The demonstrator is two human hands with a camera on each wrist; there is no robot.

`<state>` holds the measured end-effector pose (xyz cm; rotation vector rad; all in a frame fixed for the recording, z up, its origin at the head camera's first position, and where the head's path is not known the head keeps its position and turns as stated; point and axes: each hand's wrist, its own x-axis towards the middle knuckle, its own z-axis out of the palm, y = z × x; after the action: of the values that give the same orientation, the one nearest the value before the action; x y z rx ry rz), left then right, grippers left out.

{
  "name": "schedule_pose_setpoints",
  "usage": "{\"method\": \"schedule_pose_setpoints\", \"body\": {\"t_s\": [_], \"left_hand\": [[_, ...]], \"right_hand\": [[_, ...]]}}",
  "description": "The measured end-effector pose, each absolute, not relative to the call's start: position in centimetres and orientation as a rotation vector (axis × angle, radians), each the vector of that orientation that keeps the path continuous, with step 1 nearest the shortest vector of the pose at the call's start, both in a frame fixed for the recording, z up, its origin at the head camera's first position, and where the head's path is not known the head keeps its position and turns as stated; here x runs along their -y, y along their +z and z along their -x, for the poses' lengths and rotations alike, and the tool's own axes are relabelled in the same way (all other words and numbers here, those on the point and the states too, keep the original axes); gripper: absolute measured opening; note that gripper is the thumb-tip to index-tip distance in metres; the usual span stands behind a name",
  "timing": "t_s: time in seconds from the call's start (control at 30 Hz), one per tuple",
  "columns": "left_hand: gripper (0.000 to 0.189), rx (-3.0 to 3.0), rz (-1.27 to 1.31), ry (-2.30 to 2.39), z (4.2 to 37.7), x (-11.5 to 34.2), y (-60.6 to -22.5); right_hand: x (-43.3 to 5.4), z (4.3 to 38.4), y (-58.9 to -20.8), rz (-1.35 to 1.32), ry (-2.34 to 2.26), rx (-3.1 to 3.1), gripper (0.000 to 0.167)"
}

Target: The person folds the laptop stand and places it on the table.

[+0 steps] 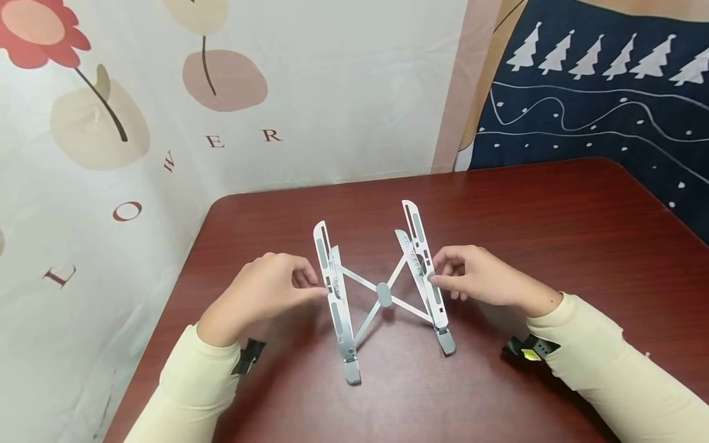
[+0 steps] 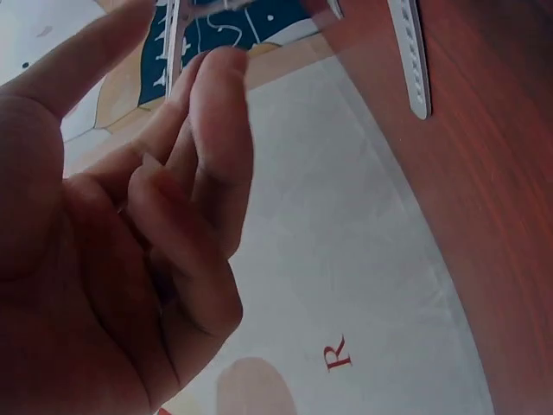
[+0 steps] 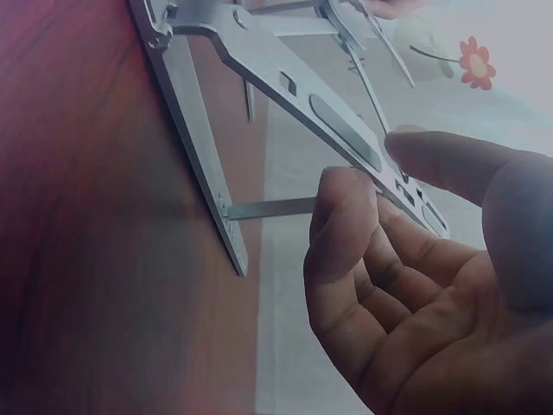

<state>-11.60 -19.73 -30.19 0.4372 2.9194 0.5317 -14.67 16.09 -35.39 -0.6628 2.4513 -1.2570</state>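
Observation:
A silver folding laptop stand (image 1: 384, 295) stands unfolded on the table, its crossed struts spread between two slanted side arms. My left hand (image 1: 271, 286) pinches the left side arm about halfway along, thumb on the near side. In the left wrist view that hand (image 2: 164, 233) has curled fingers, and the arm shows at the top edge between thumb and fingers. On the other side, my right hand (image 1: 476, 275) pinches the right side arm. The right wrist view shows the slotted upper bar (image 3: 298, 99) running between that hand's thumb and curled fingers (image 3: 341, 207).
The reddish-brown table (image 1: 554, 246) extends around the stand. Behind it and to the left hangs a pale cloth (image 1: 354, 92) with flowers and letters. A dark blue cloth with white trees (image 1: 587, 117) hangs at the back right. Dark straps (image 1: 249, 355) are on both wrists.

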Motion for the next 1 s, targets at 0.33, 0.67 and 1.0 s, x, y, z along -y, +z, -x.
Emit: {"method": "schedule_pose_setpoints", "body": {"t_s": [0.33,0.67,1.0], "left_hand": [[0.019,-2.864,-0.48,0.481,11.7,18.5,-30.6],[0.016,-2.862,-0.464,0.547,11.6,18.0,-31.1],[0.011,-2.899,-0.462,0.56,11.6,17.8,-31.5]], "right_hand": [[-16.1,14.4,-35.9,0.697,-1.319,-2.342,0.014],[-16.1,14.4,-36.0,0.724,-1.312,-2.325,0.016],[-16.2,14.3,-35.7,0.712,-1.29,-2.312,0.017]]}}
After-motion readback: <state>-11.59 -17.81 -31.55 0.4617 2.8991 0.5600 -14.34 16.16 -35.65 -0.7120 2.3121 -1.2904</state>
